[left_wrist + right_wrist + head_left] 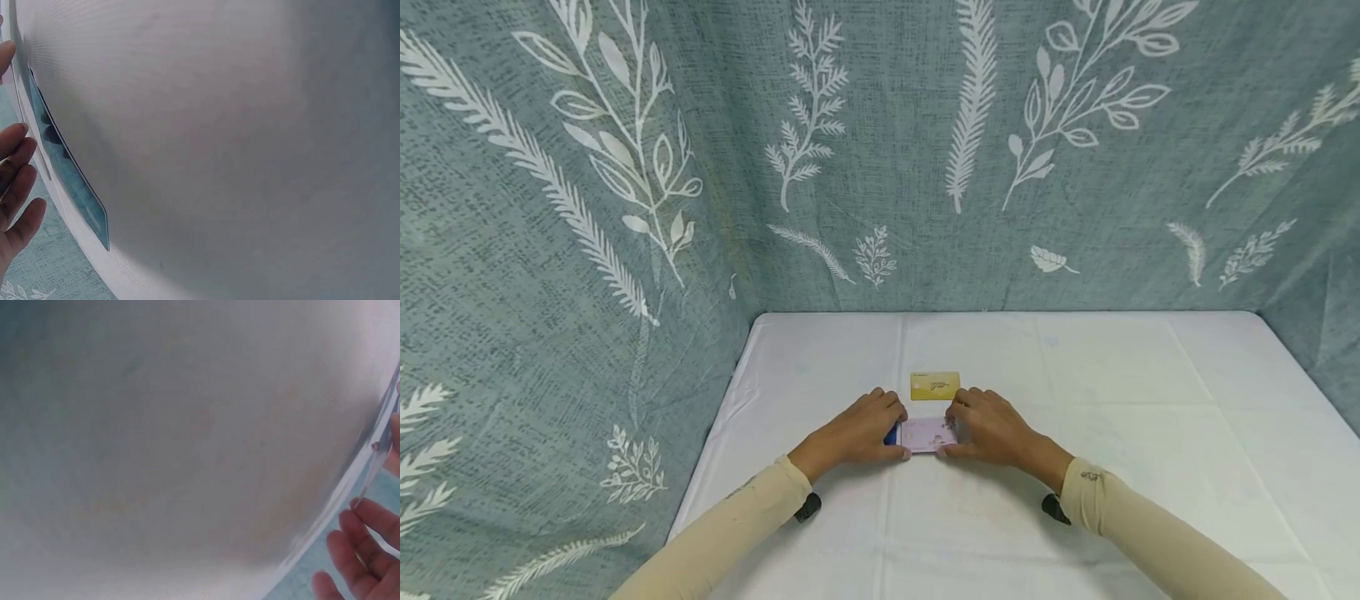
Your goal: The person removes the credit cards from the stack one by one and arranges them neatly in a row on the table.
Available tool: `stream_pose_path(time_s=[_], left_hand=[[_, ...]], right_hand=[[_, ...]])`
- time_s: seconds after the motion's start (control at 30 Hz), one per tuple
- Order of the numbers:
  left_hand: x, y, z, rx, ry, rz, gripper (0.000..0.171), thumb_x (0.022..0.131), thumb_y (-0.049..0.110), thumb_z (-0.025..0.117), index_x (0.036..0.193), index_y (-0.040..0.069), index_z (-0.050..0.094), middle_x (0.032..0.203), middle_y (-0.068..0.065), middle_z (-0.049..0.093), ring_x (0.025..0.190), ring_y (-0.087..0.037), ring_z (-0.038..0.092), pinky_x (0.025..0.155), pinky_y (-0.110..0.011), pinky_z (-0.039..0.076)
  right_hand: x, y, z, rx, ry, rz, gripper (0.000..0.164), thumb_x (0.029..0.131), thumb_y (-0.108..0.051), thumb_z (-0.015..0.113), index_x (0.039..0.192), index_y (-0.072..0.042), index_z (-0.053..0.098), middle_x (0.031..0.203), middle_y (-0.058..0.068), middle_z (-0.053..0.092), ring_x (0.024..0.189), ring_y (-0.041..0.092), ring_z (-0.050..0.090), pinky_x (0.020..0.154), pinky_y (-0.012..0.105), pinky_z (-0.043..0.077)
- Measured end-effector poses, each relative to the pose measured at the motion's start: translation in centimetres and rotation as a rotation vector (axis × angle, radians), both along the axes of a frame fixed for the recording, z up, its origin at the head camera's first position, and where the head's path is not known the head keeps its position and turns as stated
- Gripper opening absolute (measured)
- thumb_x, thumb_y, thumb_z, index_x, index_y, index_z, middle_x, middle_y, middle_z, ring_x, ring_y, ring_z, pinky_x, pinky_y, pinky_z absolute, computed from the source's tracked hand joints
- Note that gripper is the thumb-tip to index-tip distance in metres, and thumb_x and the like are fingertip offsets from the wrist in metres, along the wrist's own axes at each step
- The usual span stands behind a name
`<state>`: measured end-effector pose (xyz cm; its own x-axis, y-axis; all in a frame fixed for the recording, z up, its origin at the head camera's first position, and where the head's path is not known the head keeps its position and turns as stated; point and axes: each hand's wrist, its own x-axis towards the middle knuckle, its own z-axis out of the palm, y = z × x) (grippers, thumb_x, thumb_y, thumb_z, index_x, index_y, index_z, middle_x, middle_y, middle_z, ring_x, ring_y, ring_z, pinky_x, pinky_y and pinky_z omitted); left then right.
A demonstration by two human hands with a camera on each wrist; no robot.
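A pale pink card (921, 435) with a printed pattern is held low over the white tabletop in the head view; a strip of dark blue shows at its left end. My left hand (867, 429) pinches that end, fingers at the far edge and thumb at the near edge. Gripping the opposite end is my right hand (992, 429). Just beyond the pink card lies a yellow card (935, 386), flat, with dark writing. The right wrist view shows a thin edge-on sheet at the right hand's fingertips (359, 505). In the left wrist view a glossy card (72, 175) mirrors the fingers.
A white cloth with fold creases covers the table (1150, 467). Grey-green curtains (880, 167) with white leaf prints hang behind and at the sides. Small black pieces (808, 507) show under both wrists.
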<state>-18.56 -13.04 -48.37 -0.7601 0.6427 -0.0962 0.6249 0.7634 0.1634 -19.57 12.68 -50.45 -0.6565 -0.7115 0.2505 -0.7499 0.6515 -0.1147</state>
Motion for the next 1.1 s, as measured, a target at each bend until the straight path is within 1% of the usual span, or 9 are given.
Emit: stream_pose_path(time_s=[0.2, 0.4, 0.8, 1.1], left_hand=[[0.0, 0.05, -0.16, -0.009, -0.006, 0.0, 0.055, 0.089, 0.051, 0.071, 0.123, 0.008, 0.065, 0.121, -0.005, 0.062, 0.106, -0.018, 0.051, 0.095, -0.036, 0.046], [0.05, 0.1, -0.01, -0.016, 0.003, -0.008, 0.054, 0.089, 0.051, 0.071, 0.122, 0.008, 0.065, 0.121, -0.006, 0.062, 0.107, -0.019, 0.051, 0.095, -0.036, 0.046], [0.09, 0.1, -0.06, -0.016, 0.007, -0.007, 0.054, 0.089, 0.05, 0.072, 0.121, 0.008, 0.065, 0.121, -0.006, 0.062, 0.108, -0.019, 0.052, 0.095, -0.037, 0.046], [0.13, 0.09, -0.08, -0.02, 0.016, 0.001, 0.054, 0.088, 0.05, 0.073, 0.121, 0.008, 0.066, 0.121, -0.006, 0.062, 0.106, -0.019, 0.052, 0.093, -0.037, 0.047]], right_hand=[[0.09, -0.11, -0.02, 0.011, -0.007, -0.008, 0.051, 0.08, -0.057, 0.078, 0.102, -0.012, 0.072, 0.1, 0.0, 0.063, 0.086, 0.014, 0.057, 0.073, 0.032, 0.05], [0.27, -0.21, 0.26, 0.014, -0.021, -0.016, 0.052, 0.08, -0.057, 0.078, 0.102, -0.011, 0.072, 0.1, 0.001, 0.063, 0.085, 0.014, 0.056, 0.071, 0.032, 0.049], [0.47, -0.5, 0.6, 0.03, -0.061, -0.04, 0.053, 0.08, -0.057, 0.078, 0.105, -0.01, 0.073, 0.101, 0.001, 0.063, 0.085, 0.014, 0.055, 0.072, 0.032, 0.048], [0.41, -0.75, 0.62, 0.044, -0.07, -0.044, 0.053, 0.08, -0.056, 0.078, 0.105, -0.01, 0.073, 0.101, 0.001, 0.063, 0.086, 0.014, 0.055, 0.073, 0.032, 0.049]])
